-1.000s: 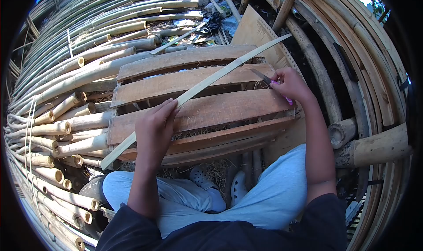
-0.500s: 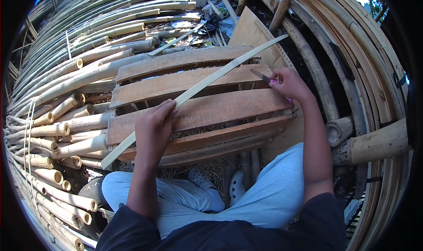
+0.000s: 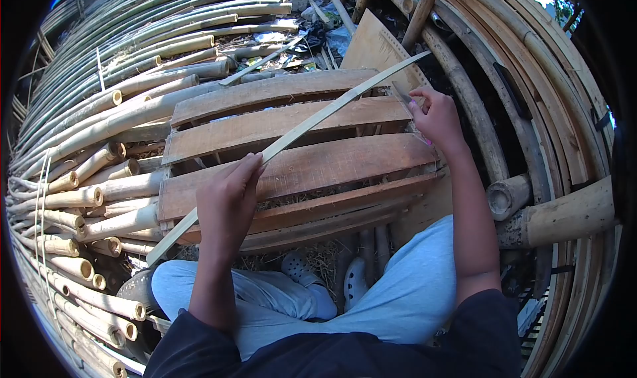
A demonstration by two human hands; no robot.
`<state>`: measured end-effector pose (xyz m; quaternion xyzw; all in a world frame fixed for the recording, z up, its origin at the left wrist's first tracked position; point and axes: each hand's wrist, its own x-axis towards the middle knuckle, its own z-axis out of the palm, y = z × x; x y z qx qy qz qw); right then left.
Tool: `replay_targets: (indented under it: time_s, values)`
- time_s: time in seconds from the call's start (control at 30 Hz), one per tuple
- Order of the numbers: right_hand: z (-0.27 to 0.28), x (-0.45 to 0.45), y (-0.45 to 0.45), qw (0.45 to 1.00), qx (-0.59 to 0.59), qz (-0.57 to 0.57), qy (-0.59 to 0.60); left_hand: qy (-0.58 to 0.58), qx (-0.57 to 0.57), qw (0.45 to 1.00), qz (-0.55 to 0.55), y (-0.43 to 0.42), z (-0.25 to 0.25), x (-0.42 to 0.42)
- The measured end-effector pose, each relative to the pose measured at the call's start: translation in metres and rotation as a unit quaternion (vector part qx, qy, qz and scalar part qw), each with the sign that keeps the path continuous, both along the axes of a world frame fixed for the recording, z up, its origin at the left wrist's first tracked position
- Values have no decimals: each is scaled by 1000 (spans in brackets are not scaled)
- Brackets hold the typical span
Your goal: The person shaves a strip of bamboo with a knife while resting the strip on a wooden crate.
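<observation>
My left hand (image 3: 229,195) is closed round a long pale bamboo strip (image 3: 318,120), which runs slantwise over a slatted wooden crate (image 3: 345,162). One end of the strip drops past the crate's near left corner; the other reaches beyond the far right side. My right hand (image 3: 434,118) grips a knife (image 3: 402,95) with a pink-purple handle, mostly covered by the fingers. Its blade points up and left, close to the strip's far part but apart from it, as far as I can tell.
Stacked bamboo poles (image 3: 133,169) fill the left side. A plywood sheet (image 3: 375,46) leans behind the crate. Long boards (image 3: 557,86) and a thick bamboo pole (image 3: 570,212) lie on the right. Litter (image 3: 285,53) covers the ground at the back. Under the crate's near edge are my clogs (image 3: 356,282).
My right hand has turned the knife, so its blade now points more steeply upward and sits slightly farther right. The left hand and the strip have shifted slightly left.
</observation>
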<state>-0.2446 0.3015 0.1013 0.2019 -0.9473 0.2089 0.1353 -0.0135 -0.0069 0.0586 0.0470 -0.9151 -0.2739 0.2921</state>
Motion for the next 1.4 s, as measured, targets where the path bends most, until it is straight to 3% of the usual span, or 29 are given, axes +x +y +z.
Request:
replay_targets:
  time_s: [0.1,0.17,0.2,0.27,0.37,0.7,0.8,0.9,1.0,1.07,1.1,1.17,1.23,1.3,1.4]
  values:
    - [-10,-13,13,999,-7,-23,34,28,-20,999,9,1,4,3]
    - [-14,-21,16,987,-115,-108,29,34,-39,999,8,1,8,5]
    - [-16,-23,15,987,-116,-109,29,35,-40,999,7,1,9,6]
    - [-19,-27,12,951,-296,-83,-35,7,-64,998,7,3,13,9]
    - [-18,-21,5,943,-328,-36,-50,-12,-61,998,28,2,29,19]
    - [-21,-10,-8,961,-265,-52,-62,-15,-86,996,12,-13,46,32]
    - [-42,-16,-15,947,-307,-34,-92,-17,-77,997,23,-12,42,30]
    - [-67,-18,-27,941,-324,52,-79,5,-89,996,26,-7,41,29]
    - [-53,20,-60,959,-262,107,-26,48,-137,989,-4,2,30,22]
    - [-15,62,-79,970,-117,185,-110,38,-147,988,-16,9,18,15]
    - [-20,66,-82,969,-116,186,-109,28,-156,987,-29,12,15,12]
    - [-37,69,-87,963,11,270,9,20,-149,988,-28,16,12,11]
    - [-49,69,-92,967,1,256,-13,19,-127,990,-50,17,9,10]
    - [-61,65,-95,966,-88,237,58,-17,-89,994,-57,23,13,13]
    - [-55,54,-94,969,-62,223,81,-46,-42,994,-85,31,26,21]
